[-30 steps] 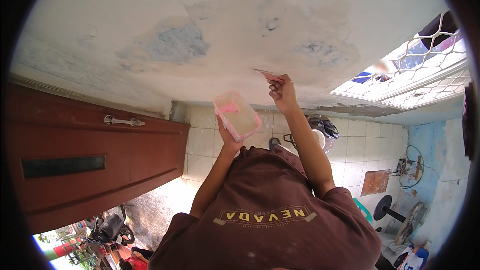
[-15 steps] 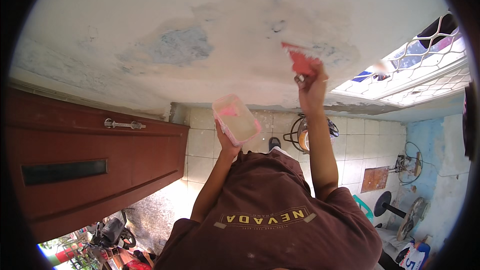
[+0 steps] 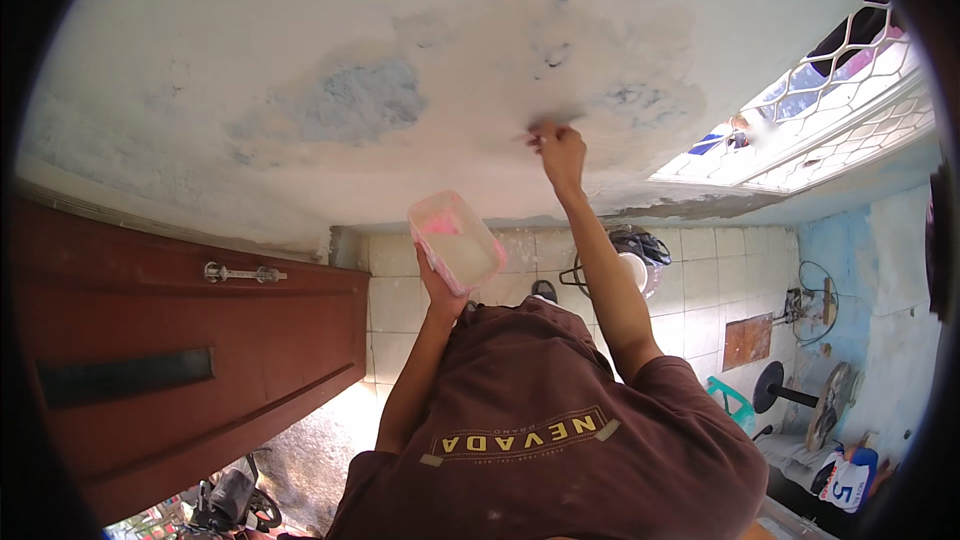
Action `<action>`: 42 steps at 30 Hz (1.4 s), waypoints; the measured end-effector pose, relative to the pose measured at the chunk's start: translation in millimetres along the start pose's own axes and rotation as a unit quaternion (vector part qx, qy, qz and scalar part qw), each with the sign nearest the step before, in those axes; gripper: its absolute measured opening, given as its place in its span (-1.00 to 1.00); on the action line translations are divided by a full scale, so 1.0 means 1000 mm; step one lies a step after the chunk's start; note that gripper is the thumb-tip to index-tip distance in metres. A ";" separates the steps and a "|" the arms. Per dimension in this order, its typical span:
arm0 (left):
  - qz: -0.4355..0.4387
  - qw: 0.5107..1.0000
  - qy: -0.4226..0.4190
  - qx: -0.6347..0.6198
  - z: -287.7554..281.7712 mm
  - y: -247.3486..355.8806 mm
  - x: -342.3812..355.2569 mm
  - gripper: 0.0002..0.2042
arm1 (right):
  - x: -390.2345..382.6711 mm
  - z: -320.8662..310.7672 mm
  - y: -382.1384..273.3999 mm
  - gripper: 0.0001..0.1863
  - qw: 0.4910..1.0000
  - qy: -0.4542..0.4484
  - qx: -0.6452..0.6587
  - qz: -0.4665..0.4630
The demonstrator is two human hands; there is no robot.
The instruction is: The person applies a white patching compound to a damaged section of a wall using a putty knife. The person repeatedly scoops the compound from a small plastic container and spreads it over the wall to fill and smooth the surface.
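My left hand (image 3: pixel 438 285) grips a pinkish plastic tub (image 3: pixel 499 254) from below and the side, holding it tilted in front of my body. Pale paste and a pink smear show inside it. Up at the wall (image 3: pixel 480 165), my right hand (image 3: pixel 563 156) is closed on a red putty spreader, which is mostly hidden by the fingers and blurred; its edge seems to lie against the wall. Around that spot the surface is beige and smoothed over. A rough bluish patch (image 3: pixel 370 98) lies to the left, and a smaller grey-blue patch (image 3: pixel 640 98) to the right.
On the left is a brown door (image 3: pixel 300 315) with a metal handle (image 3: pixel 243 272). A white-grilled window (image 3: pixel 800 115) is at right. A bucket (image 3: pixel 637 270) stands on the tiled floor (image 3: pixel 700 270) below my right forearm. A teal stool (image 3: pixel 731 402) is at lower right.
My right hand has moved left with the red spreader and has turned, so the spreader's face no longer shows. The tub in my left hand has shifted slightly left.
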State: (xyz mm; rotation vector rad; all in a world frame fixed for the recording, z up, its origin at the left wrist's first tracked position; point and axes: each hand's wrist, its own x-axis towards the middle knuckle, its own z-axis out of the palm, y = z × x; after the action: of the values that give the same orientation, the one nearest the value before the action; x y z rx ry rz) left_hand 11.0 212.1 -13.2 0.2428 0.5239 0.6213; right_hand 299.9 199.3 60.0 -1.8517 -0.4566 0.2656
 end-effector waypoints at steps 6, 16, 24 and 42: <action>0.012 1.000 -0.015 0.002 -0.014 0.033 -0.001 -0.33 | -0.053 0.045 -0.153 -0.58 0.986 -0.060 0.108 -0.115; -0.039 0.999 -0.029 -0.013 -0.042 0.069 0.012 -0.35 | -0.045 0.009 0.069 -0.74 0.865 -0.094 0.366 0.329; -0.101 0.992 -0.071 -0.003 -0.053 0.068 0.025 -0.30 | 0.020 -0.050 -0.095 -0.78 0.896 -0.093 0.417 0.117; -0.084 0.995 -0.048 0.011 -0.041 0.084 0.013 -0.33 | -0.039 0.031 0.091 -0.78 0.874 -0.066 0.387 0.287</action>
State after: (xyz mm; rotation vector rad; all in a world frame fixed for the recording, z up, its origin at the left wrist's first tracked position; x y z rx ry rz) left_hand -42.5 289.2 -21.7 0.2446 0.4531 0.4387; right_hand 268.7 183.8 -37.4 -1.1249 0.1365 0.8491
